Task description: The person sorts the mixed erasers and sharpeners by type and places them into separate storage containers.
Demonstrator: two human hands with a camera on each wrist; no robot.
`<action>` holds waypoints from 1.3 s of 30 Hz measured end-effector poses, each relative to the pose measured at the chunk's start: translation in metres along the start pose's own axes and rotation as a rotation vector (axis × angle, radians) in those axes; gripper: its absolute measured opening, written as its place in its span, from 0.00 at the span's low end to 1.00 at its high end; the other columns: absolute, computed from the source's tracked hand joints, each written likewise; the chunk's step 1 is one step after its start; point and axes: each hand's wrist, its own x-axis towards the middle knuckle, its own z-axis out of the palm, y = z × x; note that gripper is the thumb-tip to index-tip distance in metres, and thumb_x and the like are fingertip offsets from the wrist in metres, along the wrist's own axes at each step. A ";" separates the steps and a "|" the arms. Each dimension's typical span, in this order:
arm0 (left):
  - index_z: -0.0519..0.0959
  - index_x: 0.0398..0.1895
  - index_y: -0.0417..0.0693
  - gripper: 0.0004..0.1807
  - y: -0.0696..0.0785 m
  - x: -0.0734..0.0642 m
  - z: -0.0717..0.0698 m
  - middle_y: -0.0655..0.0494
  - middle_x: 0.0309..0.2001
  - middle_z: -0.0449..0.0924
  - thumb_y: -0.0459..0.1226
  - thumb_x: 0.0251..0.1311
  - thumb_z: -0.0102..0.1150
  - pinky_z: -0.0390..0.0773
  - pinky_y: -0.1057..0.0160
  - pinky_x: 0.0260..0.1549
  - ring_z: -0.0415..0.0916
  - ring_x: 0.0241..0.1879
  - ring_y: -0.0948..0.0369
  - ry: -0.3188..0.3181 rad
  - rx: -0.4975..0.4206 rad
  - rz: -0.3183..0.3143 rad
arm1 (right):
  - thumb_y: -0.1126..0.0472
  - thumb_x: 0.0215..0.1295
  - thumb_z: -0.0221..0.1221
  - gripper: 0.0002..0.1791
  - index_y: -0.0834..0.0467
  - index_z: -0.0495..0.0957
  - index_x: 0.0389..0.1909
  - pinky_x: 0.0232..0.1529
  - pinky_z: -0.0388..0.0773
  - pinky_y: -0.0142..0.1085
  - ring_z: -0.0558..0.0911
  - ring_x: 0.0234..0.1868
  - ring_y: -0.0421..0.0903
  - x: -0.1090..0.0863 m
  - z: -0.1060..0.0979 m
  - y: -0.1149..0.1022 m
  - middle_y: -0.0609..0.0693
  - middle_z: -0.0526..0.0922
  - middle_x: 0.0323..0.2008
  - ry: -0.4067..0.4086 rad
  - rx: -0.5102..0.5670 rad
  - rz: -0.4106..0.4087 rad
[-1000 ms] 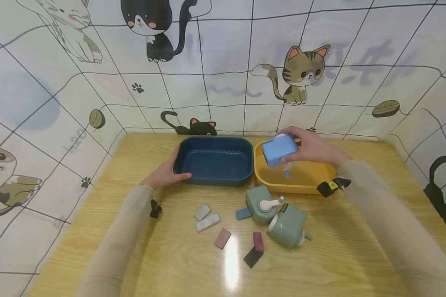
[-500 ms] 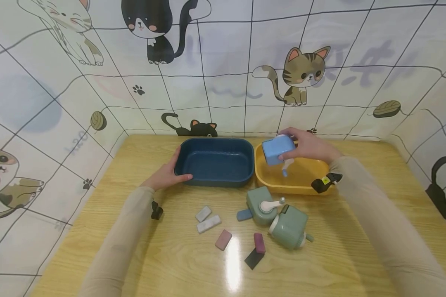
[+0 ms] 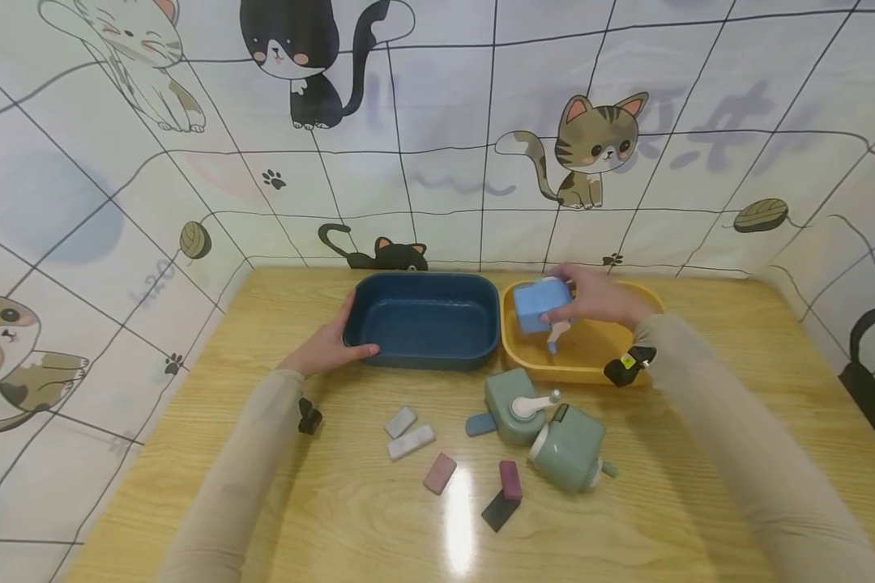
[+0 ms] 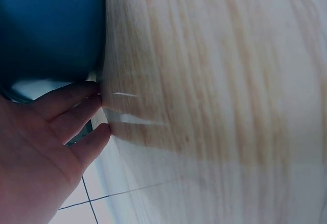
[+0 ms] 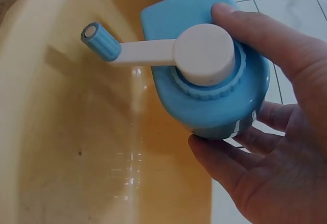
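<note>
My right hand [image 3: 599,298] grips a blue hand-crank pencil sharpener [image 3: 534,310] over the left part of the yellow bin [image 3: 554,373]. In the right wrist view, the sharpener's white crank arm [image 5: 145,53] with its blue knob points left, and the thumb and fingers clasp its body from opposite sides. My left hand [image 3: 324,346] rests at the left front corner of the dark blue bin [image 3: 426,361]. Its thumb lies along the front and its extended fingers along the left side. The left wrist view shows those fingers [image 4: 76,112] beside the bin's outer wall.
Two green crank sharpeners [image 3: 514,405] lie together in front of the yellow bin, a blue block [image 3: 480,424] beside them. Two pale blocks [image 3: 411,442], a pink block [image 3: 440,474], and a magenta block [image 3: 510,479] on a dark one lie nearer. A patterned wall stands behind.
My right hand has brought the blue sharpener slightly lower and left, deeper over the yellow bin. My left hand stays at the dark blue bin.
</note>
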 end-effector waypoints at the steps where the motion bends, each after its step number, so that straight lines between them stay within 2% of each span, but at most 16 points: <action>1: 0.27 0.77 0.60 0.64 0.000 0.000 0.000 0.37 0.74 0.39 0.58 0.53 0.66 0.55 0.42 0.64 0.51 0.69 0.38 0.001 0.002 -0.002 | 0.53 0.53 0.72 0.44 0.66 0.61 0.65 0.52 0.72 0.52 0.71 0.54 0.61 0.000 0.001 0.000 0.65 0.70 0.56 -0.005 0.015 0.002; 5: 0.27 0.77 0.61 0.63 0.000 0.000 0.001 0.39 0.75 0.39 0.58 0.53 0.66 0.54 0.42 0.65 0.50 0.69 0.39 0.002 0.000 -0.009 | 0.55 0.53 0.71 0.42 0.67 0.62 0.64 0.53 0.70 0.51 0.71 0.54 0.60 0.002 0.005 0.002 0.66 0.69 0.57 -0.035 0.075 -0.012; 10: 0.27 0.77 0.61 0.64 0.000 0.000 0.002 0.39 0.75 0.38 0.59 0.53 0.66 0.53 0.42 0.65 0.49 0.70 0.39 0.001 -0.004 -0.010 | 0.58 0.54 0.70 0.43 0.66 0.59 0.66 0.56 0.69 0.51 0.69 0.56 0.61 0.002 0.009 0.006 0.66 0.67 0.59 -0.071 0.164 0.019; 14: 0.27 0.77 0.61 0.64 -0.001 0.000 0.002 0.39 0.75 0.38 0.59 0.53 0.66 0.53 0.42 0.65 0.49 0.69 0.38 0.000 -0.010 -0.011 | 0.60 0.54 0.70 0.39 0.67 0.61 0.63 0.55 0.69 0.50 0.69 0.55 0.61 0.004 0.012 0.010 0.66 0.67 0.58 -0.090 0.225 0.028; 21: 0.27 0.77 0.63 0.63 -0.001 0.000 0.002 0.39 0.75 0.39 0.60 0.53 0.65 0.54 0.41 0.65 0.50 0.69 0.38 0.000 -0.010 -0.022 | 0.60 0.53 0.71 0.37 0.68 0.65 0.60 0.54 0.68 0.47 0.70 0.53 0.59 0.010 0.018 0.011 0.65 0.68 0.56 -0.071 0.242 0.049; 27: 0.26 0.76 0.64 0.63 -0.001 0.000 0.003 0.38 0.75 0.39 0.60 0.53 0.65 0.54 0.42 0.65 0.50 0.69 0.38 0.004 -0.006 -0.026 | 0.61 0.55 0.68 0.41 0.71 0.58 0.64 0.56 0.65 0.49 0.68 0.54 0.61 0.012 0.023 0.007 0.68 0.65 0.58 -0.046 0.270 0.096; 33: 0.26 0.76 0.64 0.63 0.000 0.000 0.002 0.37 0.74 0.40 0.60 0.53 0.65 0.55 0.41 0.64 0.51 0.69 0.37 0.004 -0.005 -0.025 | 0.61 0.57 0.67 0.44 0.72 0.54 0.67 0.60 0.63 0.52 0.67 0.56 0.62 0.011 0.028 0.007 0.69 0.63 0.60 -0.058 0.278 0.139; 39: 0.26 0.76 0.64 0.63 0.000 0.000 0.002 0.38 0.75 0.39 0.60 0.53 0.65 0.54 0.42 0.64 0.51 0.69 0.38 0.005 -0.013 -0.025 | 0.62 0.58 0.66 0.44 0.72 0.52 0.68 0.61 0.61 0.52 0.66 0.57 0.62 0.009 0.031 0.007 0.69 0.62 0.61 -0.069 0.296 0.143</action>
